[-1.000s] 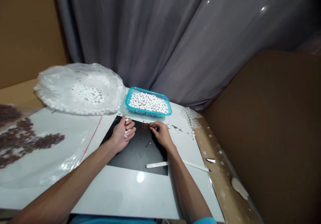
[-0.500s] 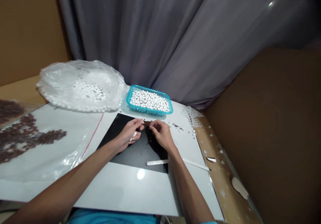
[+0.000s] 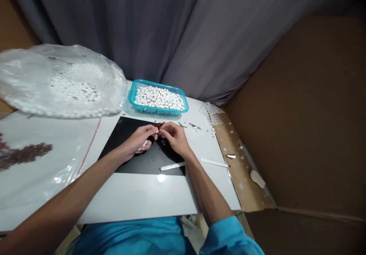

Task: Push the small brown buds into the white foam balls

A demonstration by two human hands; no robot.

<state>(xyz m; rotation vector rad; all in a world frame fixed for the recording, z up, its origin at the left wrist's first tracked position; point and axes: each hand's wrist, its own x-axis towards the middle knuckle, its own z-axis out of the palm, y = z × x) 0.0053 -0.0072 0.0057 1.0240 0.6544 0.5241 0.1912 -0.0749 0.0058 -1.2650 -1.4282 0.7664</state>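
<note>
My left hand [image 3: 138, 140] and my right hand [image 3: 172, 136] meet fingertip to fingertip over a black sheet [image 3: 128, 148] on the white table [image 3: 143, 198]. The left hand's fingers are curled around a few white beads, thumb and forefinger pinched. My right hand pinches something tiny against the left fingertips. A small pile of brown bits [image 3: 159, 125] lies just beyond the fingers. A turquoise basket [image 3: 133, 94] full of white beads stands right behind the hands.
A big clear plastic bag [image 3: 57, 81] of white beads lies at the back left. A clear bag with brown bits [image 3: 24, 154] covers the left of the table. A white strip [image 3: 174, 166] lies near my right wrist. Brown cardboard [image 3: 300, 114] walls the right side; grey curtain behind.
My left hand moved from lying half open on the black sheet to meet my right hand, fingers now pinched together. The camera tilted down and shifted, so the table contents sit higher and further left.
</note>
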